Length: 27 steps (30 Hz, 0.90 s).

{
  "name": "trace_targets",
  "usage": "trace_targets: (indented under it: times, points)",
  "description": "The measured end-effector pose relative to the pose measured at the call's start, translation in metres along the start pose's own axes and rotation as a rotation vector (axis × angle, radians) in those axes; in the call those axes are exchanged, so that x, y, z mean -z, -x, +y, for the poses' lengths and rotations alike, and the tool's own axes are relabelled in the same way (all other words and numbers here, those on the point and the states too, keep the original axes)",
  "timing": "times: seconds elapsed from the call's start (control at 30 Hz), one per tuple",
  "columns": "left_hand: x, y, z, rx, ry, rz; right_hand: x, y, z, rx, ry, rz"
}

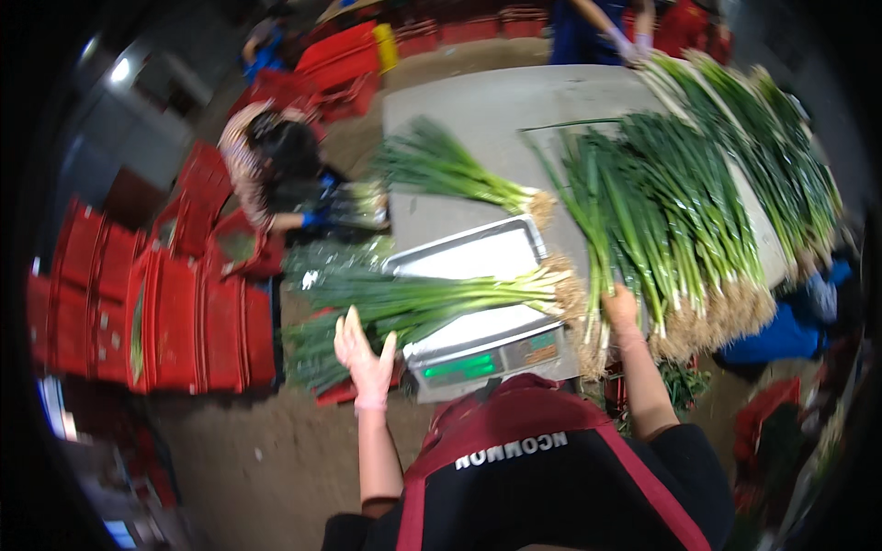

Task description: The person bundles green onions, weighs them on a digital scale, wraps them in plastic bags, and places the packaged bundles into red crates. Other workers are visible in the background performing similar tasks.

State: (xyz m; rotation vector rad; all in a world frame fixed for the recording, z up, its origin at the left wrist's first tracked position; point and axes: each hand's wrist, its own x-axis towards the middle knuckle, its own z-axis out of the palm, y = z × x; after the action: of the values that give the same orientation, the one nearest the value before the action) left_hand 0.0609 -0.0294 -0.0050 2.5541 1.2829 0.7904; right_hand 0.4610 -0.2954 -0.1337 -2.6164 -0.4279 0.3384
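Note:
A bunch of green onions (455, 295) lies across the bright metal pan (475, 251) of a digital scale (458, 375), roots to the right and leaves past the left rim. Beside those leaves, my gloved left hand (362, 351) has its fingers spread; whether it touches them I cannot tell. My right hand (621, 311) grips a few green onion stalks (596, 289) near their rooted ends, right of the scale. Next to it lies a large row of green onions (689, 220) with pale, hairy roots facing me.
Another green onion bunch (468, 169) rests on the grey table (475, 96) beyond the scale. A person (275, 158) with blue gloves bends over bundles at left, near stacked red crates (200, 324). Across the table stands a worker (592, 34) beside more onions (751, 144).

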Motion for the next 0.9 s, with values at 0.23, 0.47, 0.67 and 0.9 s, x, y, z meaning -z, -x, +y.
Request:
trace_targets:
  times: [0.23,0.47,0.67,0.9]
  points:
    - [0.001,0.017,-0.025,0.065,-0.07,0.12,0.062,-0.013,-0.022,-0.191,-0.745,-0.162]
    - [-0.006,0.027,-0.026,0.087,-0.043,0.13,0.064,-0.007,-0.016,0.232,0.319,0.239]
    - [-0.01,0.03,-0.025,0.077,-0.021,0.106,0.088,-0.021,-0.039,0.273,-0.012,0.378]
    - [-0.028,0.011,0.018,-0.097,0.091,-0.044,0.083,-0.014,-0.077,0.319,-0.824,0.152]
